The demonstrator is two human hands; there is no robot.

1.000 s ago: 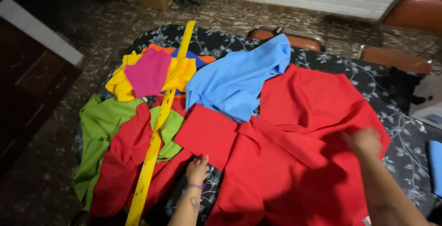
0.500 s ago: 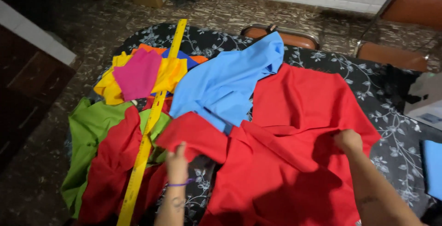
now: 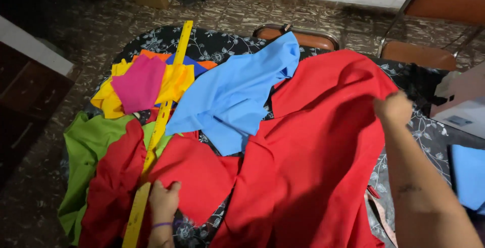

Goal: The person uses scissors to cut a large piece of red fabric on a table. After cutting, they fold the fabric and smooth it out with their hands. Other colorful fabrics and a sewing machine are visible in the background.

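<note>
While the left hand (image 3: 162, 201) is pinching the near red fabric (image 3: 313, 162) corner and the right hand (image 3: 393, 109) is gripping its far right edge on the counter (image 3: 212, 43), the soft, light cloth is seeming best held at edges.

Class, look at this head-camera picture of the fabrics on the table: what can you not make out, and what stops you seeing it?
1. Right hand: motion-blurred, so its grip on the large red cloth is unclear.
2. Yellow ruler: markings too small, lower end cut off by the bottom edge.
3. Table: mostly hidden under fabrics.
4. Left hand: fingertips tucked into the small red piece.
5. Blue item: cut by the right edge.
</note>
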